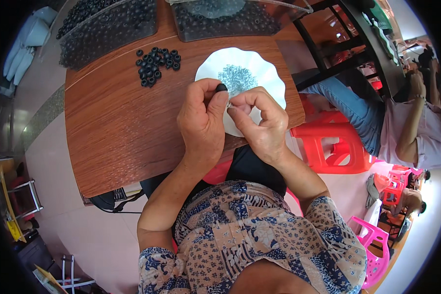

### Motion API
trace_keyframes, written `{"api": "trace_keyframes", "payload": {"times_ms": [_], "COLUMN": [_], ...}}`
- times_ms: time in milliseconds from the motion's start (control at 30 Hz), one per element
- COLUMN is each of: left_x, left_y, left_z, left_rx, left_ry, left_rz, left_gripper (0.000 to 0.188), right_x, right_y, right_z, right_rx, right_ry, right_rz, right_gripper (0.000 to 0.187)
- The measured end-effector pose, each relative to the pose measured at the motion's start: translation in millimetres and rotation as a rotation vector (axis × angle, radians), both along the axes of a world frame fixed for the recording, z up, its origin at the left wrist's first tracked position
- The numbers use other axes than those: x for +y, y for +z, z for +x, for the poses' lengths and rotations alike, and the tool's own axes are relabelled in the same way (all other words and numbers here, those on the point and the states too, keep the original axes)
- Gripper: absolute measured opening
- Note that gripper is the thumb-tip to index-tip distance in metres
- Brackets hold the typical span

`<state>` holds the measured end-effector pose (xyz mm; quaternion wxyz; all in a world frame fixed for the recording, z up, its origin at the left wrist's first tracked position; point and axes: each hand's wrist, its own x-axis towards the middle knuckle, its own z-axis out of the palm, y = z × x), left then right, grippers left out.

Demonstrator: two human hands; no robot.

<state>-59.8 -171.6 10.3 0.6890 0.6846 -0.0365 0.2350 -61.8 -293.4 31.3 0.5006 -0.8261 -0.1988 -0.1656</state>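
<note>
My left hand [199, 122] pinches a small black round piece [221, 88] between thumb and forefinger, over the near left part of a white scalloped plate [275, 81]. Close against it, my right hand [265, 120] has its thumb and forefinger pressed together on a tiny pale piece [229, 104], too small to name. Fine grey bits [237, 77] are spread in the middle of the plate. Left of the plate, a loose pile of black ring-shaped pieces [157, 63] lies on the brown wooden table [117, 122].
Two clear bins, one at the far left [110, 36] and one at the far middle [230, 25], hold many black pieces. A red plastic stool [323, 149] stands right of the table. Beyond it sits another person in jeans [350, 108] beside a dark table.
</note>
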Motion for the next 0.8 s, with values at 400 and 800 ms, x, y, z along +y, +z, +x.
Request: {"api": "trace_keyframes", "payload": {"times_ms": [400, 800], "left_x": [-6, -3], "left_y": [-6, -9], "left_z": [7, 12], "left_rx": [-0.089, -0.013], "left_ry": [0.139, 0.101], "left_rz": [0.211, 0.215], "left_gripper": [0.020, 0.019], "right_x": [6, 6], "right_y": [-7, -9], "right_z": [-1, 2], "right_rx": [-0.051, 0.083], "right_ry": [-0.059, -0.009], "right_rz": [0.080, 0.123], "right_gripper": [0.018, 0.018]}}
